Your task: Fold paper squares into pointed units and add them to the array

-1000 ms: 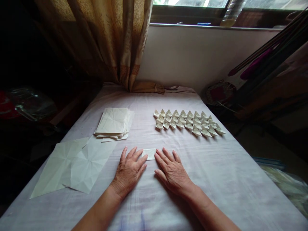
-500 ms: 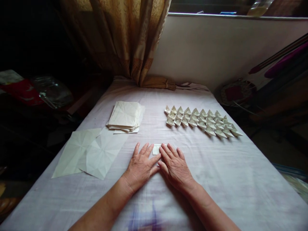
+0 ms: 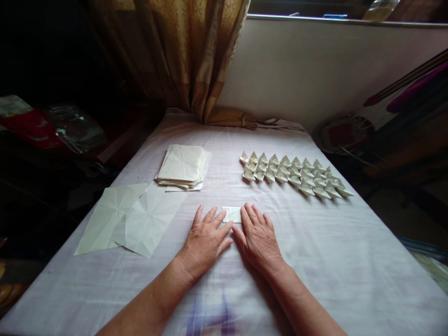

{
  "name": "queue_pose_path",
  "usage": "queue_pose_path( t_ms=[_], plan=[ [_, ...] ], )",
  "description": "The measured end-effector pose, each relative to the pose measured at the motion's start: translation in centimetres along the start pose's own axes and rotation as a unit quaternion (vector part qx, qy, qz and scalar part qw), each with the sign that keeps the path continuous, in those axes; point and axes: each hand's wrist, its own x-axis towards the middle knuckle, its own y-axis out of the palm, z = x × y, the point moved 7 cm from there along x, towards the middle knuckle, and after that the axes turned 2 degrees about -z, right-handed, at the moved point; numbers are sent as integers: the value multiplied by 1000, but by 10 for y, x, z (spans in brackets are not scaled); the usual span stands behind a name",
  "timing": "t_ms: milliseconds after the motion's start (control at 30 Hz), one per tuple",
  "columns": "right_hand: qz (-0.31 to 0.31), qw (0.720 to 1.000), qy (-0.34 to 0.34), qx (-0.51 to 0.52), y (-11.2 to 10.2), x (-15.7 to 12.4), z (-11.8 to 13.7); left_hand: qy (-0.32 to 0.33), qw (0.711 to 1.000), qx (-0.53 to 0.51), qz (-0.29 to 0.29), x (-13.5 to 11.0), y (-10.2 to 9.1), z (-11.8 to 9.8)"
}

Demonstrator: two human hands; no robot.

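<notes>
A small folded white paper strip [image 3: 232,214] lies on the pale tablecloth [image 3: 315,252] in front of me. My left hand [image 3: 206,241] lies flat with fingers stretched out, its fingertips on the strip's left end. My right hand [image 3: 258,237] also lies flat, fingers spread, its fingertips on the strip's right end. Neither hand grips anything. Beyond the hands, several small folded paper pieces [image 3: 294,173] sit in neat rows at the right.
A stack of creased square paper sheets [image 3: 182,167] rests at the back left. Two unfolded creased sheets [image 3: 133,221] lie overlapping near the left edge. A brown curtain [image 3: 182,56] hangs at the table's far end. Clutter sits in the dark to both sides.
My hands have drawn closer together over the paper strip and pressed it shorter. The camera shifted, so everything sits further right and lower than a second ago.
</notes>
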Motion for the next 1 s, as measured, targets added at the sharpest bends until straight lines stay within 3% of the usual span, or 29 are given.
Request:
queue_pose_path(
  t_ms=[300,600,733,1000],
  plan=[
    [-51,998,10,45,-7,1,-10,-18,996,-73,-46,4,-3,9],
    [-137,970,0,199,-19,-1,-19,3,995,-63,-75,3,-2,13],
    [-157,954,8,256,-22,1,-25,20,990,-48,-128,3,-10,12],
    [-200,951,-37,235,-34,-1,-16,54,973,-47,-218,5,-32,5]
  ],
)
